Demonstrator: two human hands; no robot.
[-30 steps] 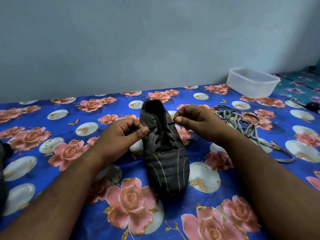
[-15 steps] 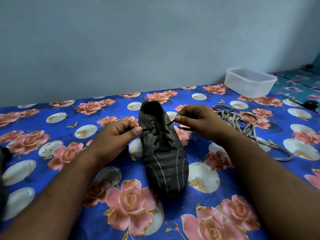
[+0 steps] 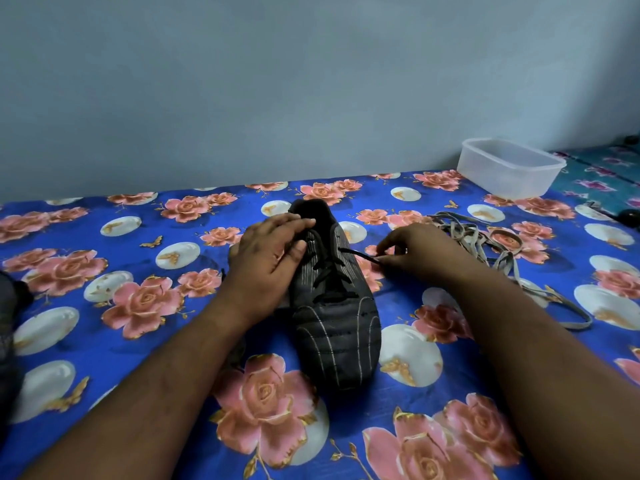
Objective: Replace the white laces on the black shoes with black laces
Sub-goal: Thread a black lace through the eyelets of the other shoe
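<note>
1. Nearest, toe of the black shoe (image 3: 332,306) at about 6 o'clock on the floral cloth (image 3: 145,341), heel opening away at 12; long axis running near to far, leaning slightly to 11 at the heel end; sole down, upright
2. Black lace (image 3: 330,277) already crossed through the lower eyelets; top of the shoe seemingly not yet tied
3. Left hand (image 3: 266,258) no longer pinching a lace end off at 9 o'clock as half a second ago; now laid flat over the shoe's left flank and collar, fingers nearly straight, thumb against the tongue, holding nothing, just pressing
4. Right hand (image 3: 415,251) moved out toward 3 o'clock, thumb and fingertip closed on the right lace end, drawn taut from the upper eyelet
5. Likely meaning: shoe steadied while slack gets pulled through, lacing near its last rows
6. Farther off at 2 o'clock, removed white laces (image 3: 485,244) in a loose heap, well apart from the shoe
7. Farthest, clear plastic tub (image 3: 509,171) by the wall
</note>
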